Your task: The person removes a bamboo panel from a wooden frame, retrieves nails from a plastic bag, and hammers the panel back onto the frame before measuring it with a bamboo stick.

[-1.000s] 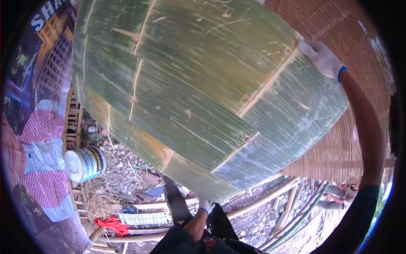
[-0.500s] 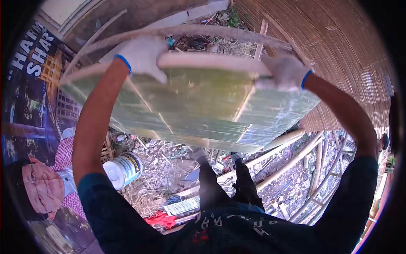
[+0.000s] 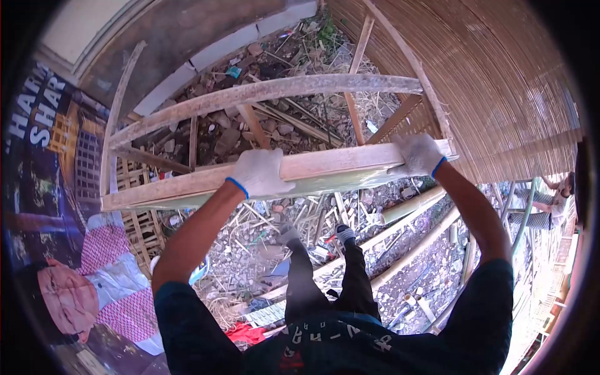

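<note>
My left hand, in a white work glove with a blue cuff, is closed over the near beam of a wooden frame. Further right along that beam, my right hand, gloved the same way, grips it near its end. Green split-bamboo facing shows as a thin strip beneath the beam, on the side towards me. Behind, the frame's open wooden bars show, with a long cross rail and several short struts. Most of the green face is hidden by the steep angle.
Rubble and straw cover the ground around my feet. Bamboo poles lie to the right, and a woven bamboo wall rises beyond. A printed banner stands at left. A red cloth lies near my legs. Another person is at far right.
The panel has tipped from showing its broad green face to standing nearly edge-on, exposing the frame behind. Both hands have come lower and nearer to me, and the left one has shifted right.
</note>
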A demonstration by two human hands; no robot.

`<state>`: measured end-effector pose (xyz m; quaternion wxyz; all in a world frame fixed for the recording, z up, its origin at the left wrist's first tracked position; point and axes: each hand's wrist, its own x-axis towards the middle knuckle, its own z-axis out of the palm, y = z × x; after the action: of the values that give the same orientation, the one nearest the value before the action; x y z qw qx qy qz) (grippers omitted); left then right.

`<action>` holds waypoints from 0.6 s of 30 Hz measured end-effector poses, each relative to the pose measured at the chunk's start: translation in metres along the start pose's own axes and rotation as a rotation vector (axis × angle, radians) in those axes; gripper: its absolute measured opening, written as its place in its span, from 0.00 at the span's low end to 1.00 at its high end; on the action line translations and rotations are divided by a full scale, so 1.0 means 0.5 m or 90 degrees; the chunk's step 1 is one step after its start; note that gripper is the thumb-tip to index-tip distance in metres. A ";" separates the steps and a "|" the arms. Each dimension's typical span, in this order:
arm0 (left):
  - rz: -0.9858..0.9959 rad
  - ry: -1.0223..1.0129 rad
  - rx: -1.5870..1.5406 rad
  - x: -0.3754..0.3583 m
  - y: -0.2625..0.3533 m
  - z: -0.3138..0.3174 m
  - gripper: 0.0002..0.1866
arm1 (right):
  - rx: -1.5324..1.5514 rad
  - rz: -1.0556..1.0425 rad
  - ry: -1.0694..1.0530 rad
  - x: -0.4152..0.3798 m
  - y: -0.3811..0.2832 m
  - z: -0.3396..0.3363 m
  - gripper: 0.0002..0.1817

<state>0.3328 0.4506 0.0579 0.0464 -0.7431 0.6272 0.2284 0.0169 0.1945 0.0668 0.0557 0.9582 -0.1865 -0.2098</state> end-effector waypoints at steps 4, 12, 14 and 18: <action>-0.014 0.042 0.004 0.025 0.018 0.007 0.36 | 0.126 0.024 0.126 -0.023 0.016 0.030 0.40; -0.037 0.078 0.014 0.061 0.036 -0.002 0.38 | 0.185 0.007 0.321 0.001 0.058 0.101 0.41; -0.053 0.084 0.016 0.055 0.037 0.006 0.39 | 0.199 0.000 0.338 -0.002 0.050 0.091 0.43; -0.029 0.101 -0.024 0.051 0.025 0.008 0.40 | 0.202 0.008 0.320 0.001 0.051 0.094 0.43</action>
<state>0.3227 0.4261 0.0468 -0.0121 -0.7738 0.6075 0.1791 -0.0110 0.1693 0.0287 -0.0489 0.9757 -0.2029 0.0662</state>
